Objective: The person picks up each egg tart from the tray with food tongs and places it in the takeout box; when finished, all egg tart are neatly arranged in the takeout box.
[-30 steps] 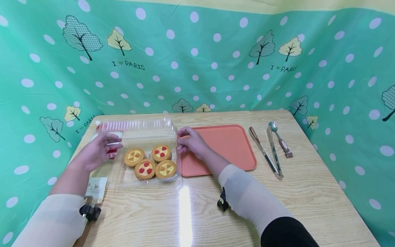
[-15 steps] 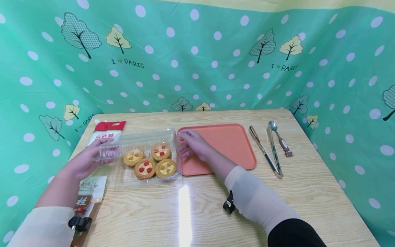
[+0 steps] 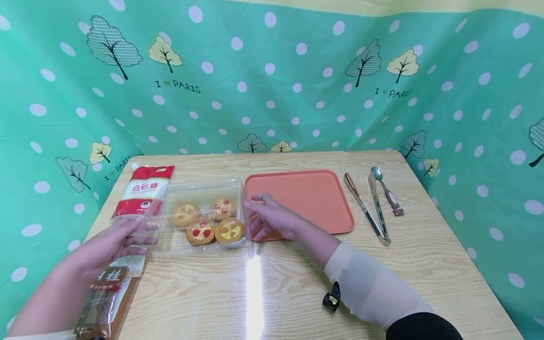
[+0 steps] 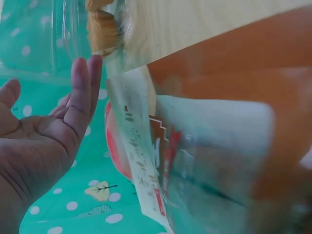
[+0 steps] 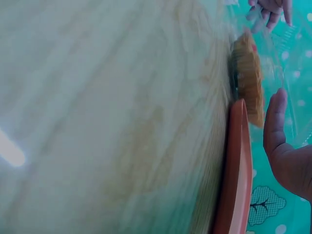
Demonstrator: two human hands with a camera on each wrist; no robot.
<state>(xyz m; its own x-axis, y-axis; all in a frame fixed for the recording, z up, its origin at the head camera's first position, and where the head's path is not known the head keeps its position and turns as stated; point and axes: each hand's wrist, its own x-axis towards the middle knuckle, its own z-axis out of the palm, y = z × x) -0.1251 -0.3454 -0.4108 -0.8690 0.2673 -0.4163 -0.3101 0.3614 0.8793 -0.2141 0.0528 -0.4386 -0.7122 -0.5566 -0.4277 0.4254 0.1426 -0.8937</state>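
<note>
Several round egg tarts (image 3: 230,230), some dotted red, sit in a clear plastic clamshell box (image 3: 178,248) left of the table's middle. Its transparent lid (image 3: 199,188) hangs tilted over them, partly lowered. At the lid's left end is my left hand (image 3: 114,245), thumb on the upper side and fingers extended below; in the left wrist view the fingers (image 4: 80,92) look straight and apart from the thumb. My right hand (image 3: 274,218) is by the box's right side, its fingers fairly straight. Whether its fingertips touch the plastic is hard to tell.
A pink tray (image 3: 306,200) lies under and behind my right hand. Metal tongs (image 3: 365,210) and a spoon (image 3: 388,193) lie at the right. A red-and-white sugar bag (image 3: 144,189) stands back left; a brown packet (image 3: 106,297) lies front left.
The lid has swung down from upright toward the tarts. My left hand has moved toward me and slightly left with it, uncovering the sugar bag. The right hand has shifted slightly nearer me.
</note>
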